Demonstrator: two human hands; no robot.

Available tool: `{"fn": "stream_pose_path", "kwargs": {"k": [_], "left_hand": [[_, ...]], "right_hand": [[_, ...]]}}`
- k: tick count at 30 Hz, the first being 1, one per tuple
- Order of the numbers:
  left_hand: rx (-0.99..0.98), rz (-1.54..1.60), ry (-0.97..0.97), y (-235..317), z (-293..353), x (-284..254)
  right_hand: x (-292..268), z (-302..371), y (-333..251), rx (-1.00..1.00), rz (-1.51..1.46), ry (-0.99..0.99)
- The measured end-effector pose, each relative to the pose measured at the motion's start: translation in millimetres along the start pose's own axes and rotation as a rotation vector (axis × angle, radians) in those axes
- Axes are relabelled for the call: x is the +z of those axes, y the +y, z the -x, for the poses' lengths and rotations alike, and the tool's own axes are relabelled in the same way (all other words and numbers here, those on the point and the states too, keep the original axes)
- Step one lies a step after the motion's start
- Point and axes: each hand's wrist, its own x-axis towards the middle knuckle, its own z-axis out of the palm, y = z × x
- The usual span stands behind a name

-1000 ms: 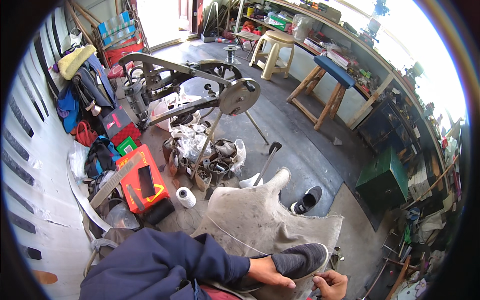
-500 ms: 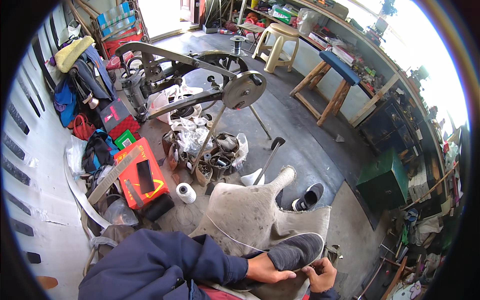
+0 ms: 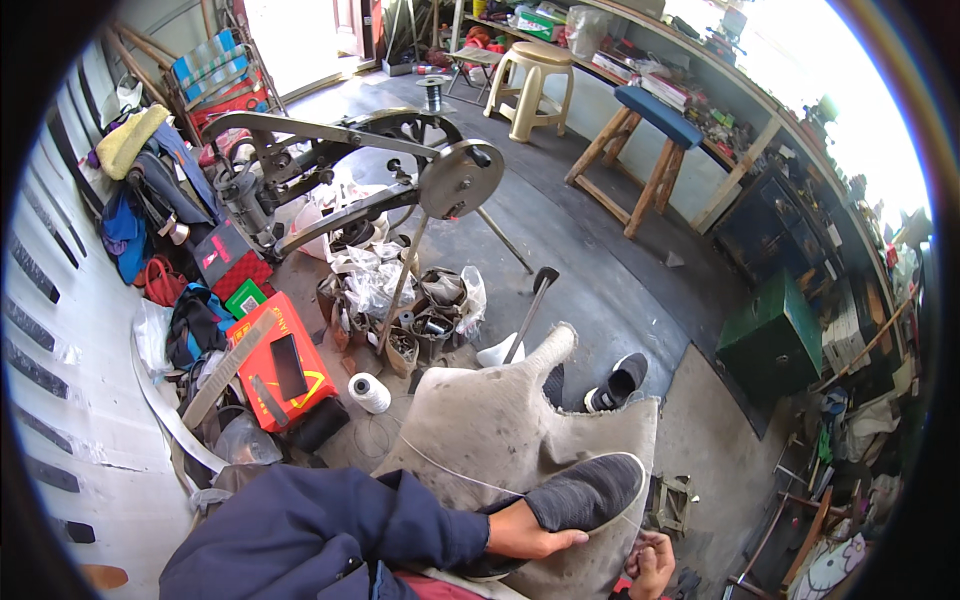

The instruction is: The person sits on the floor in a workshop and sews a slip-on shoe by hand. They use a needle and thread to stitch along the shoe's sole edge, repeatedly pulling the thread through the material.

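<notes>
A dark grey knit shoe (image 3: 590, 492) with a pale sole edge lies tilted over my lap, on a stained beige apron (image 3: 470, 420). My left hand (image 3: 528, 533) grips it near the opening, with the thumb along its side and the other fingers mostly hidden. White thread (image 3: 455, 474) runs across the apron to the shoe. Just off the sole, at the lower right, is my right hand (image 3: 650, 566). Its fingers are curled together, and what they pinch is too small to make out. A white thread spool (image 3: 370, 393) stands on the floor to the left.
Ahead stands an iron hand-cranked sewing machine (image 3: 370, 165), with pouches of small parts below. On the left, a phone (image 3: 289, 366) lies on an orange box (image 3: 268, 338). A black shoe (image 3: 617, 382), a green box (image 3: 770, 335), a blue-topped stool (image 3: 658, 117) and a beige stool (image 3: 530, 85) stand further off.
My right hand has drawn away from the sole, down and slightly right. My left hand keeps its hold on the shoe. The view has shifted a little.
</notes>
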Motion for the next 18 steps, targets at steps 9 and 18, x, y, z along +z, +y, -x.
{"fn": "stream_pose_path", "kwargs": {"k": [9, 18], "left_hand": [[-0.095, 0.03, -0.028, 5.5, -5.7, -0.5], [-0.227, 0.068, -0.11, 24.8, -5.9, -3.3]], "right_hand": [[31.1, 0.2, -42.2, 0.117, -1.018, 0.135], [51.3, 2.8, -40.7, -0.191, 0.146, 0.247]]}}
